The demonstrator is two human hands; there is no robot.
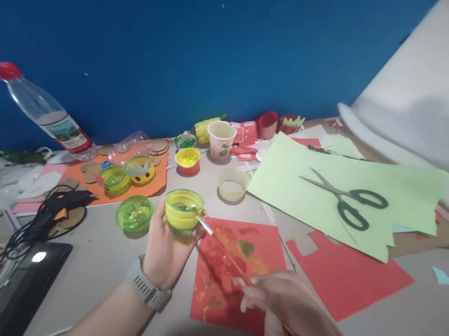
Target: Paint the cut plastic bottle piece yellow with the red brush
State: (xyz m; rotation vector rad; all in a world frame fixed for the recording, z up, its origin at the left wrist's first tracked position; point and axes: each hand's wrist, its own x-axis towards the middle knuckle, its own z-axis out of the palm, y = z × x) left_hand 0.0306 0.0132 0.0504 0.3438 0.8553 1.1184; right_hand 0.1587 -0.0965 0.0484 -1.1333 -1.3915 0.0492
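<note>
My left hand (166, 247) is closed around a small bowl-shaped cup (185, 217), painted yellow with a green rim, and holds it tilted above the table. A paintbrush (230, 255) with a red handle is pinched in my right hand (290, 308); its tip touches the cup at the rim. Beneath lies a red paper sheet (225, 300) smeared with yellow and green paint. Left of the cup rests a clear bowl (134, 213) with green paint. Behind stand a cup of yellow paint (188, 161) and a cup of green paint (185, 141).
Scissors (346, 196) lie on light green paper (284, 182) at the right, over cut red paper (346, 278). A patterned paper cup (221, 138) stands near the blue wall. At the left are a leaning bottle (45, 111), black cables (44, 214) and a black device (29, 293).
</note>
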